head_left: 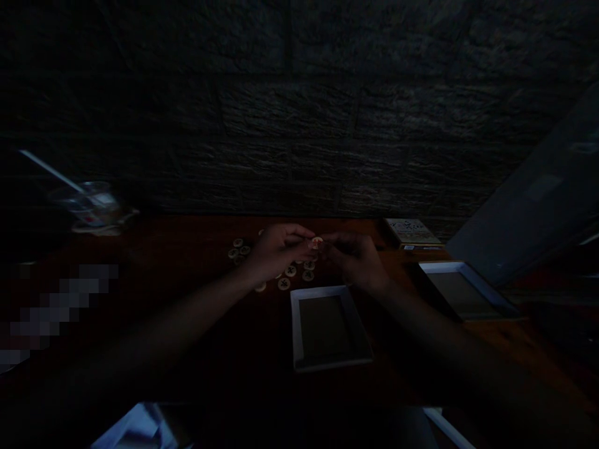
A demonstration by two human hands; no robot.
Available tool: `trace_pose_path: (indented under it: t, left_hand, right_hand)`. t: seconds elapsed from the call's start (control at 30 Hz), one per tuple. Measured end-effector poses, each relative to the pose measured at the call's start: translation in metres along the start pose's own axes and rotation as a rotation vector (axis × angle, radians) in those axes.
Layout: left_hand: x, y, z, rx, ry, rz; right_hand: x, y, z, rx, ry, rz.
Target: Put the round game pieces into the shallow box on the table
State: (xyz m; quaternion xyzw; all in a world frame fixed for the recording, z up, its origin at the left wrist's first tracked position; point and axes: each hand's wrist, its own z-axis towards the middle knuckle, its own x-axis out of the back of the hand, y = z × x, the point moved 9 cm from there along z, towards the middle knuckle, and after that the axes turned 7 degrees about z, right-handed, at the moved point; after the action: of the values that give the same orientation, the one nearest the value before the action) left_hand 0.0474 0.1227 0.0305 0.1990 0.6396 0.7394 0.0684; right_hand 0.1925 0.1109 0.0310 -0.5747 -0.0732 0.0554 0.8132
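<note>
Open shallow box [322,292]: long axis roughly twelve-to-six. Off its twelve o'clock end, my left hand [277,251] and right hand [355,254] pinch one red-marked xiangqi piece [317,241] between them: three o'clock of the left, nine of the right, neither hand nearer.

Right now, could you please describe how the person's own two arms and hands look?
The left hand and right hand wear no gloves. The left forearm and right forearm show no sleeve, watch or bracelet where visible; darkness hides finer details.
</note>
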Motion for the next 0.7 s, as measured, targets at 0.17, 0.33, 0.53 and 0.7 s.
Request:
trace_pose_path:
  t: [0.17,0.33,0.53,0.7]
  left_hand:
    - [0.000,0.009,-0.011,-0.188,0.062,0.138]
    - [-0.008,0.003,-0.019,-0.252,0.066,0.086]
    - [0.000,0.002,-0.029,-0.286,0.079,0.038]
    - [0.005,0.002,-0.032,-0.299,0.115,0.036]
  right_hand:
    - [-0.007,0.003,-0.004,-0.091,0.002,0.127]
    - [-0.010,0.011,-0.010,-0.171,0.009,0.143]
    - [-0.021,0.006,-0.013,-0.177,-0.056,0.196]
    - [-0.021,0.002,-0.013,-0.140,-0.063,0.189]
